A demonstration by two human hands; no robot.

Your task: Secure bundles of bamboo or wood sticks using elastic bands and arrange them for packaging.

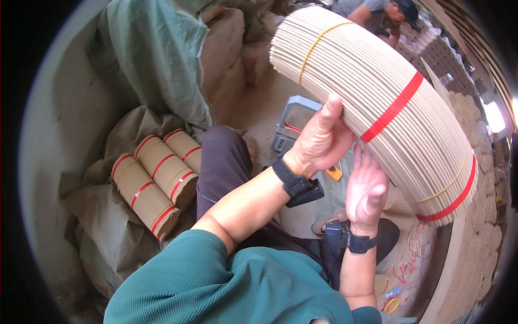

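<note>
A thick bundle of thin pale sticks [372,92] is held up slantwise in front of me, bound with red straps and yellow bands. Beneath its near side is my left hand [324,140], closed on it: the thumb shows against the sticks, and the other fingers are hidden behind. My right hand [368,189] supports the same bundle further right, palm toward me. Its fingertips pass under the lower edge, and its thumb stands free, slightly blurred. Both wrists wear black straps with small boxes.
Several similar strapped bundles [145,197] lie at left on grey-brown sheeting [102,227]. A grey-framed tool [283,135] and an orange object [334,173] are beyond my legs. Another person [375,13] bends at the far right. Red strap scraps [410,259] litter the lower right.
</note>
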